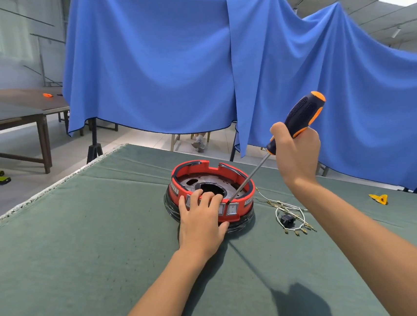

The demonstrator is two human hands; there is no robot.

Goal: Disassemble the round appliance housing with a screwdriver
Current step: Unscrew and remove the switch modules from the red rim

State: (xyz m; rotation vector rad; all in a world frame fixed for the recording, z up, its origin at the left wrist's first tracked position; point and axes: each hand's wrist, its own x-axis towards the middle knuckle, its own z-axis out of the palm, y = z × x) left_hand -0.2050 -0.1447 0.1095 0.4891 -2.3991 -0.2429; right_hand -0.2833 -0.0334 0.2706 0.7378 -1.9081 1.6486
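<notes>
The round housing sits on the green surface, and the left hand lies on its near rim, the fingers curled over the red wall to hold it steady. Up and to the right of the housing, the right hand grips the screwdriver with closed fingers around the handle. Its long axis slants down and leftward, so the tip meets the near rim just right of the left fingers, beside a switch; the next move probably depends on this angle.

2 bare forearms, no sleeves in view, left hand, right hand
</notes>
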